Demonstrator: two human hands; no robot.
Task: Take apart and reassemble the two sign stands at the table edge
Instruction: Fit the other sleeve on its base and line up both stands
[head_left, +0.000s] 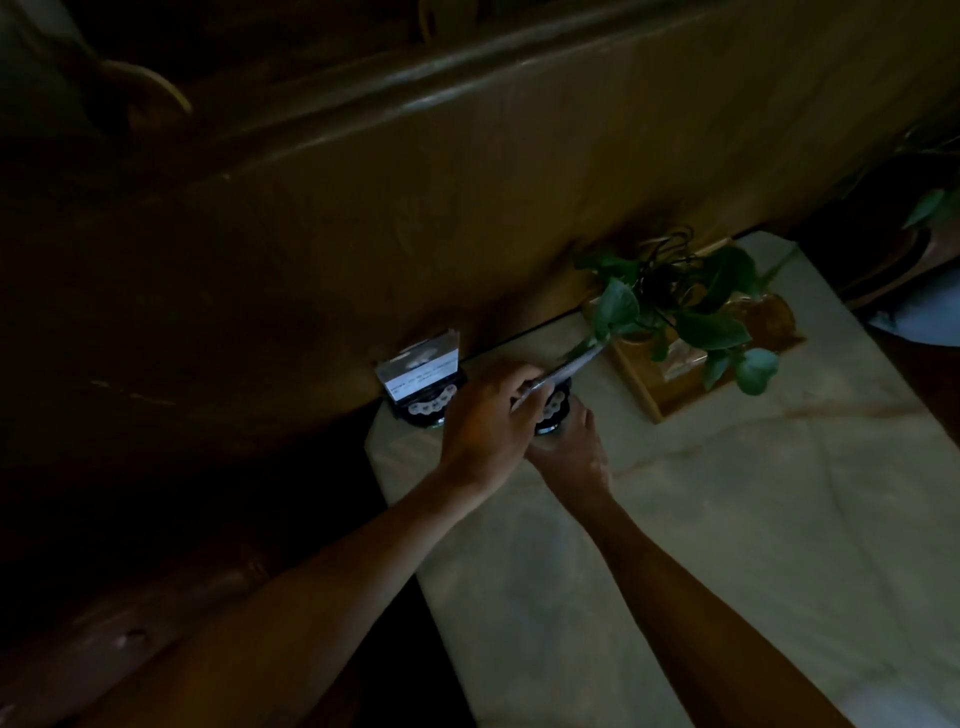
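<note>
Table (753, 519), pale and marbled, filling the right half of a very dim view, its far left corner cut off at an angle. Dark padded bench back beyond that corner. Wooden tray (670, 387) with a leafy plant (691, 306) further back on the table, just right of the work.

Left sign stand (422, 387) upright at the very corner, whole, card panel seated in a dark base with pale dots. Right sign stand base (555, 413) just beside it, closer to the tray, mostly hidden by fingers.

Left hand (485, 431) above and on the near left side of that base, fingers closed on the lower end of the clear sign panel (558, 369). Right hand (569, 447) lower, wrapped around the base from the near side and seemingly steadying it; exact finger spread impossible to tell in the dark.

Panel tilted, long axis running from the left fingers up and rightward toward the plant, blurred. Whether its edge sits in the base slot: cannot tell. Likely step: parting or seating panel and base, along the slot line.
</note>
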